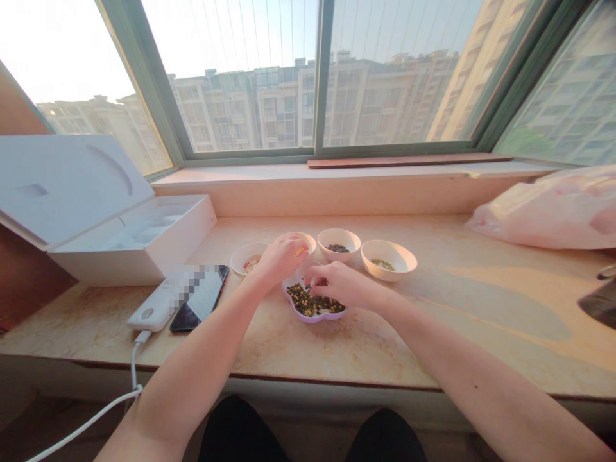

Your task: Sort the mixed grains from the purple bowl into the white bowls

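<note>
A scalloped white and lilac bowl (315, 317) of mixed dark, green and yellow beans sits in front of me. My right hand (339, 283) reaches over it from the right, with curled fingers down at the beans; anything between the fingertips is too small to name. My left hand (285, 256) is over a white bowl (312, 241) holding something yellow. Its fingers are bent together, and what they hold, if anything, is hidden. Beside it, partly behind my left wrist, stands a white bowl (237, 260) with pale and reddish bits.
Behind the right hand are a white bowl (339, 235) of black beans and another white bowl (404, 262) of green ones. To the left lie a phone (192, 314), a white power bank (151, 311) with a cable, and an open white box (178, 234). A plastic bag (553, 208) is at right.
</note>
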Available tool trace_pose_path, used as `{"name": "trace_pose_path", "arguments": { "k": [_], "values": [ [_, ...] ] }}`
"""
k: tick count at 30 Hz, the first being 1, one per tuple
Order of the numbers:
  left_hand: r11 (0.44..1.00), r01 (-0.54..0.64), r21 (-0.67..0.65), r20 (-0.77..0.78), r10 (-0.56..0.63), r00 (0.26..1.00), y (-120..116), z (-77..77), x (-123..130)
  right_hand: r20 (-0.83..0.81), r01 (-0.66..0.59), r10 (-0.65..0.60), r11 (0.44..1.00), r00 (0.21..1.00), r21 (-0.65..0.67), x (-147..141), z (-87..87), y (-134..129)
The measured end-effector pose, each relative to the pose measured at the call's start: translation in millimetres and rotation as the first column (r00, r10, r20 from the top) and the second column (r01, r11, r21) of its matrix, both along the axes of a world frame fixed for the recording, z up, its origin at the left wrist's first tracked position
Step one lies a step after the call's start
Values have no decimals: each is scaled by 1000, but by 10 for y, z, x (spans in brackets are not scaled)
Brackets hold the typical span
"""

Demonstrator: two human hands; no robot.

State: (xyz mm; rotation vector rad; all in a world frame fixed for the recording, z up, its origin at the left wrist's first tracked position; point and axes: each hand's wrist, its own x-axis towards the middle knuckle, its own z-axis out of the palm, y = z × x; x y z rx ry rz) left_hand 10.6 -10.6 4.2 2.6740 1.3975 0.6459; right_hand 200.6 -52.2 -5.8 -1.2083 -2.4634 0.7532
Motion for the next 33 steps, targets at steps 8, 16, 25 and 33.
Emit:
{"name": "trace_pose_path", "arguments": {
  "k": [8, 16, 25, 33],
  "values": [
    [999, -34, 0, 12, 34, 999, 1, -2, -3, -11, 22, -22, 1000, 1000, 12, 8, 36, -19],
    [999, -23, -22, 57, 24, 998, 0, 8, -2, -111, -16, 24, 997, 993, 73, 83, -31, 77],
    [1000, 4, 0, 65, -4, 998, 42, -14, -19, -162, 103, -88, 991, 983, 87, 225, 75, 125],
    [971, 196, -134, -54, -204, 977, -173, 84, 73, -28, 450, -458, 858, 888, 248, 765, 231, 353]
  ]
}}
